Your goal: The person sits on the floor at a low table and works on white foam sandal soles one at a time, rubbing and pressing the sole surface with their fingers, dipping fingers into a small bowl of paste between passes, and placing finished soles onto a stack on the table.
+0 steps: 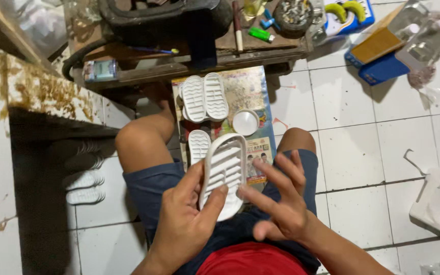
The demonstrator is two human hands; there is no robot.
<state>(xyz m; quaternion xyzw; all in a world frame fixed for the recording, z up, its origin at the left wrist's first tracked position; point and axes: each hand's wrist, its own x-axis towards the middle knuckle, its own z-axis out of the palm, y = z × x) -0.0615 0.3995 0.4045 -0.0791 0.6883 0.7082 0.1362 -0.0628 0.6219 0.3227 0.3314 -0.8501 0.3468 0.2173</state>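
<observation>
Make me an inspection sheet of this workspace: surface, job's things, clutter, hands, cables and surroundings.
Surface: white tiled floor; printed paper sheet spread between the knees.
Job's things: white ribbed shoe sole held upright over the lap; more white soles and a small white round container on the sheet.
Clutter: blue and orange boxes, green lighter, full ashtray.
Hands: left hand grips the sole's lower edge; right hand open, fingertips at its side.
Cables: black hose by the low wooden bench.
Surroundings: stained white wall, sole stack in shadow beneath.
</observation>
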